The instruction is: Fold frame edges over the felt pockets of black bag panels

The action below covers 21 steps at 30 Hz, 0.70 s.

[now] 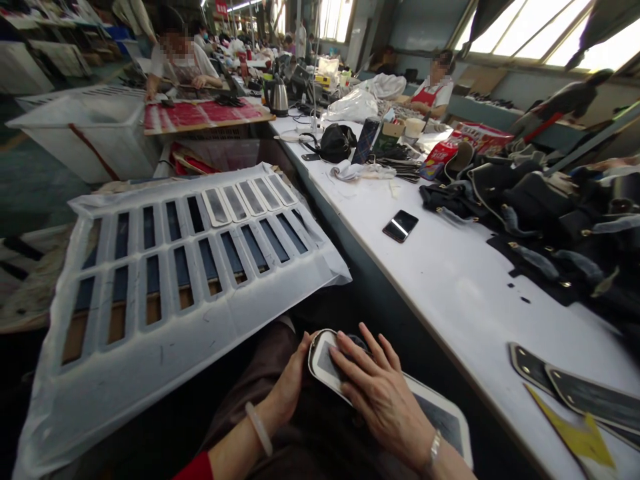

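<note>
Over my lap lies a long, round-ended panel (445, 423) with a white border and a dark grey middle. At its near-left end my left hand (293, 377) grips the edge, fingers partly hidden beneath it. My right hand (377, 393) rests flat on top with its fingers spread, covering the panel's middle. A dark layer shows along the rim at the left end; its kind I cannot make out. To the left, a white tray with slots (200, 333) carries several similar white-edged panels (240, 203) in its far row.
A long white table (415, 287) runs along my right, with a phone (400, 225), dark bag pieces (550, 220), dark oblong panels (595, 390) and a yellow piece (575, 427). A kettle (277, 97) stands further back. Co-workers (183, 67) sit beyond, near a white bin (95, 133).
</note>
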Each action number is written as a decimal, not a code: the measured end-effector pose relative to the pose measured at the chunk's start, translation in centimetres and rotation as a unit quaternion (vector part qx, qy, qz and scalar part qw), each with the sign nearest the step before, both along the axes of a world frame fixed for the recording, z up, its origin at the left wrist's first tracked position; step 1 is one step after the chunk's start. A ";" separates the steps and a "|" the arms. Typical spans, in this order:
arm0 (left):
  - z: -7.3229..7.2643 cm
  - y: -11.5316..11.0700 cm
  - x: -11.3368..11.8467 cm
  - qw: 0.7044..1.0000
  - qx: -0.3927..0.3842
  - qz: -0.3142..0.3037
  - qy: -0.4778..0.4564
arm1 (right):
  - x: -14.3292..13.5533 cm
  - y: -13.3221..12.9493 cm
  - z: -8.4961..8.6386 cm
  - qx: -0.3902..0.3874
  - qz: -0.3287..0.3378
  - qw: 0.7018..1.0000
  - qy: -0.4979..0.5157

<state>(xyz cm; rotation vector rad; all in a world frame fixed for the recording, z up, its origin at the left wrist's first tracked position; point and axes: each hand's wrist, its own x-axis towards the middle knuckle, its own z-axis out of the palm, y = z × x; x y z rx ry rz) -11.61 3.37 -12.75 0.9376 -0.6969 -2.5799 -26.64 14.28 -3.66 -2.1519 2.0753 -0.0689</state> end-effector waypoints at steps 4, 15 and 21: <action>-0.3 -0.2 0.1 0.999 -0.001 0.023 0.040 | -0.1 -0.7 0.2 0.023 0.054 0.998 -0.025; -0.3 -0.8 0.6 0.999 0.017 -0.001 0.038 | 0.0 -2.0 1.2 0.079 0.085 0.993 -0.031; 0.3 -1.5 0.6 0.999 0.005 -0.011 0.036 | 0.2 -2.0 1.3 0.086 0.054 0.994 -0.034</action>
